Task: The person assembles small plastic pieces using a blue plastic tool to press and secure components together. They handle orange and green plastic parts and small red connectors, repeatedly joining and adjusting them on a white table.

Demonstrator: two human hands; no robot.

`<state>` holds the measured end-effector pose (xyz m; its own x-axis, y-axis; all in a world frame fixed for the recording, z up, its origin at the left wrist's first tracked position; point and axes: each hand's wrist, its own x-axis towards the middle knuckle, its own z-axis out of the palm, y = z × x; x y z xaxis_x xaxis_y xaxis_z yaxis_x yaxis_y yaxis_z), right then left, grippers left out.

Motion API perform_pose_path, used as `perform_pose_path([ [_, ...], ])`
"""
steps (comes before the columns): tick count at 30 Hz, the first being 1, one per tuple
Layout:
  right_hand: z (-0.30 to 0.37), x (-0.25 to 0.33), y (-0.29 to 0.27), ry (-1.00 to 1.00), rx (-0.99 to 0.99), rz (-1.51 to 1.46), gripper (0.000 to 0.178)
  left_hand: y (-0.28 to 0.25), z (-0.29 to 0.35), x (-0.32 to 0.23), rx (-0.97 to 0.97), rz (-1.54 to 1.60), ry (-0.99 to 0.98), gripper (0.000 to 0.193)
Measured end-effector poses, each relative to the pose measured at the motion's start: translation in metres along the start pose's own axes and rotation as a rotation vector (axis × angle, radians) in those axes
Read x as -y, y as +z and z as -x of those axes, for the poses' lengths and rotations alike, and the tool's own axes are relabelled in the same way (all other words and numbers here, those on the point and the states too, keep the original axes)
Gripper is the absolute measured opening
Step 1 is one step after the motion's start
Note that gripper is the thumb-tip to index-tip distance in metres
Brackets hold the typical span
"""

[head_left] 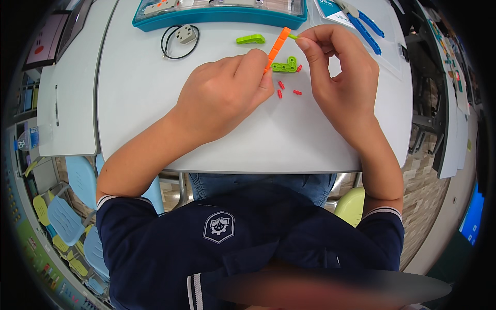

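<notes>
My left hand (225, 90) is closed round the lower end of an orange plastic building beam (278, 47), which slants up and to the right above the white table. At its upper end, my right hand (343, 67) pinches a small green connector pin (293, 36) between thumb and forefinger; the pin's tip meets the beam, though how deep it sits I cannot tell. Just beyond my left fingers lies a green L-shaped piece (285, 65) with holes. A green angled beam (251, 39) rests farther back. Several small red pins (281, 84) are scattered between my hands.
A teal-edged storage box (222, 21) stands along the far side. To its left are a grey block with a black cable (186, 34). Blue-handled pliers (366, 32) lie at the far right, on a clear plastic lid. Blue chairs (66, 214) stand at the left.
</notes>
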<state>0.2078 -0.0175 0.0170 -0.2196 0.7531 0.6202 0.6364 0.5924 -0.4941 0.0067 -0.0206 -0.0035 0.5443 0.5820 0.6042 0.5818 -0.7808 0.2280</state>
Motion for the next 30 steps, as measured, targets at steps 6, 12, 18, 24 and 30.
perform_pose_path([
  [6, 0.002, -0.003, 0.01, -0.235, -0.077, 0.208, 0.013, 0.001, 0.001, -0.003, 0.02, -0.021, 0.001, 0.018],
  [12, 0.002, -0.006, 0.011, -0.286, -0.093, 0.255, 0.013, 0.002, 0.001, -0.003, -0.006, 0.024, -0.018, 0.018],
  [18, 0.001, -0.005, 0.012, -0.27, -0.11, 0.221, 0.013, 0.003, 0.003, -0.005, 0.01, -0.023, 0.004, 0.018],
  [24, 0.002, 0.001, 0.0, 0.025, 0.034, 0.013, 0.007, 0.004, 0.003, -0.004, -0.004, -0.093, 0.058, 0.018],
  [30, -0.001, 0.002, -0.003, 0.295, 0.084, -0.304, 0.007, 0.003, 0.005, -0.003, 0.005, -0.196, 0.134, 0.02],
])
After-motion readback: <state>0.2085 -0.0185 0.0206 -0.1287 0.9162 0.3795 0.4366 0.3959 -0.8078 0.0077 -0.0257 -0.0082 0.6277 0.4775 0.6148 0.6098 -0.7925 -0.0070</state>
